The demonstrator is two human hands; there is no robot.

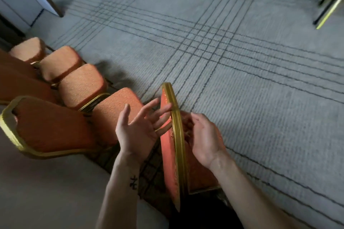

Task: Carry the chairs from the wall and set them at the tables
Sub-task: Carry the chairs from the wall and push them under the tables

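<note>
Chair [177,135] back stands between left hand [138,129] and right hand [203,135].

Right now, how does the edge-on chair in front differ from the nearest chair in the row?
The edge-on chair shows its back's thin gold rim; the nearest row chair shows its broad orange back. The edge-on chair is turned out of line; the nearest row chair sits lined up with its neighbours. Both have orange upholstery and gold frames.

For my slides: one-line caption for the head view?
Left hand and right hand flank an orange chair's gold-framed back beside the chair row.
</note>
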